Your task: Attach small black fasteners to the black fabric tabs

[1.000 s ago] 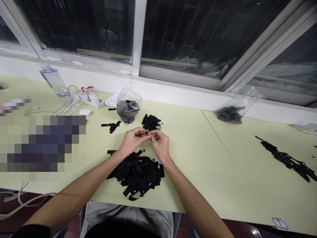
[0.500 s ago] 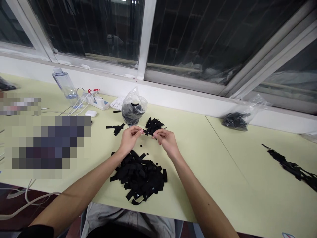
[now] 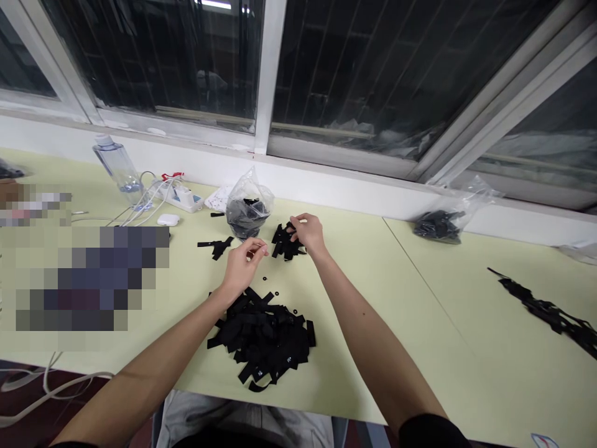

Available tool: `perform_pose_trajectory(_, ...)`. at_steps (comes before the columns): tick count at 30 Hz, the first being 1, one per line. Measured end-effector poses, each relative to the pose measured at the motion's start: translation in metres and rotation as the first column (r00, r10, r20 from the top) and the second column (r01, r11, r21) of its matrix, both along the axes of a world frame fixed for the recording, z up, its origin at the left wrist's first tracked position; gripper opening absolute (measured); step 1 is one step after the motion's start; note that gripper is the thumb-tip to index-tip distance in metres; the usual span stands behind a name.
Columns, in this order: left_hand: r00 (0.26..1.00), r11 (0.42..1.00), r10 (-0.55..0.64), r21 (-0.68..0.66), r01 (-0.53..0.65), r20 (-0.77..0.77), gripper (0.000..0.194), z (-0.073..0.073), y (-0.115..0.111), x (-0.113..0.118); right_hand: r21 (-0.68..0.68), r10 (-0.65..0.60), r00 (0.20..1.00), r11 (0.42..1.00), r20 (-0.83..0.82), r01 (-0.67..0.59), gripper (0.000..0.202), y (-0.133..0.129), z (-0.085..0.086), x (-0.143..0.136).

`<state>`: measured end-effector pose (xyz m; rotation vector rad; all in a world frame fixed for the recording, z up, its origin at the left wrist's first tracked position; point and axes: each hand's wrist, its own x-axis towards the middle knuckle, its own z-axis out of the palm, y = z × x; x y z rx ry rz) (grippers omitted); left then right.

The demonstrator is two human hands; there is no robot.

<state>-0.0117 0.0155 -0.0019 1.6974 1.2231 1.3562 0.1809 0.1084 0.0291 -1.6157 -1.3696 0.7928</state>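
Note:
My left hand (image 3: 242, 264) hovers over the table with thumb and fingers pinched together; whatever may be between the tips is too small to tell. To its right, my right hand (image 3: 308, 235) reaches over a small pile of black fabric strips (image 3: 285, 247). Its bent fingertips touch the pile's upper edge, and what they grip is hidden among the black pieces. Nearer my body lies a larger heap of black fabric strips (image 3: 265, 339). Several small black rings (image 3: 277, 294) lie between the heap and my hands.
Behind my left hand stands a clear bag of black pieces (image 3: 248, 214), with a few loose strips (image 3: 217, 246) beside it. Further left are a water bottle (image 3: 119, 171), a power strip (image 3: 181, 198) and a white case (image 3: 168, 219). Another bag (image 3: 438, 225) and black straps (image 3: 541, 308) lie right.
The short black strip stretched between both hands is no longer there. My right hand has moved away from my left, back over the small pile. My left hand has stayed nearly in place.

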Motion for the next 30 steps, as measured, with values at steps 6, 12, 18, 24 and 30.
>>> perform_pose_trajectory(6, 0.971, 0.998, 0.046, 0.046, -0.036, -0.233, 0.025, 0.002, 0.001, -0.006, 0.231, -0.034, 0.876, 0.969, 0.481, -0.090, 0.021, -0.044, -0.002, 0.008)
perform_pose_trajectory(12, 0.927, 0.993, 0.075, 0.117, -0.034, -0.368, 0.029, 0.002, 0.001, -0.009, -0.040, 0.759, 0.608, 0.632, 0.233, -0.774, 0.015, -0.100, -0.007, 0.003)
perform_pose_trajectory(18, 0.911, 0.993, 0.045, 0.116, 0.003, -0.409, 0.028, 0.001, 0.000, -0.009, -0.012, 0.750, 0.578, 0.614, 0.321, -0.790, 0.004, -0.124, -0.029, -0.003)
perform_pose_trajectory(24, 0.927, 0.986, -0.032, 0.140, 0.091, -0.374, 0.028, 0.005, -0.003, -0.008, 0.081, 0.682, 0.680, 0.687, 0.271, -0.722, 0.012, -0.128, -0.025, -0.001)
perform_pose_trajectory(30, 0.940, 0.972, -0.145, 0.132, 0.193, -0.309, 0.030, 0.010, -0.010, -0.004, 0.236, 0.427, 0.898, 0.866, 0.107, -0.441, 0.014, -0.121, -0.024, 0.007)
